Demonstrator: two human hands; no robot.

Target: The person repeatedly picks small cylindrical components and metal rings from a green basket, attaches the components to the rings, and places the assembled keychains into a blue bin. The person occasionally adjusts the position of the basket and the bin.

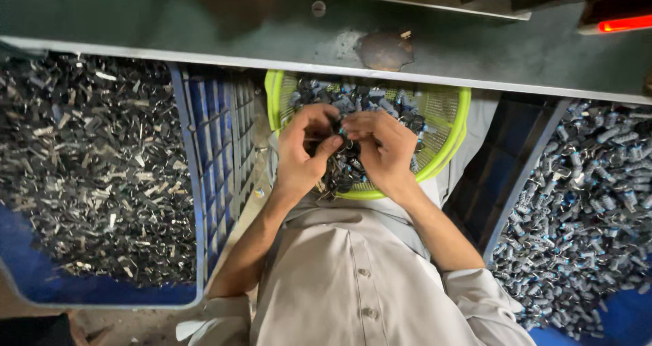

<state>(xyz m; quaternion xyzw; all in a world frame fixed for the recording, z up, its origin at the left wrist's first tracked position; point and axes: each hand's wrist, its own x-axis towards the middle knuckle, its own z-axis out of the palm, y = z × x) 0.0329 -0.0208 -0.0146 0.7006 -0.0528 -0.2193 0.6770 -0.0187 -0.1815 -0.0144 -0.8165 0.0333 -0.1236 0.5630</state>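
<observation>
- Hands meet in the middle of the frame, over a round green basket (454, 125).
- The left hand (303, 149) is curled, and its thumb and fingers pinch a small dark clip (337, 130).
- The right hand (382, 147) is curled too, and its fingertips touch the same small dark clip, so both hands are pressed together on it.
- The clip is tiny and partly hidden by the fingers, so its shape is hard to make out.
- The green basket sits on the person's lap, just under the edge of the worktop (204, 30) that runs across the top of the frame.
- Inside the basket lies a heap of small dark clips (367, 101), right under the hands.
- A blue crate (217, 135) fills the left side of the frame, and it holds a big pile of shiny metal strips (95, 162).
- Another blue crate (506, 196) stands at the right side of the frame, and it holds a pile of small grey metal parts (584, 210).
- The person wears a pale grey shirt (353, 285) with buttons, seen at the bottom middle of the frame.
- A red light (625, 24) glows in the upper right corner of the frame.
</observation>
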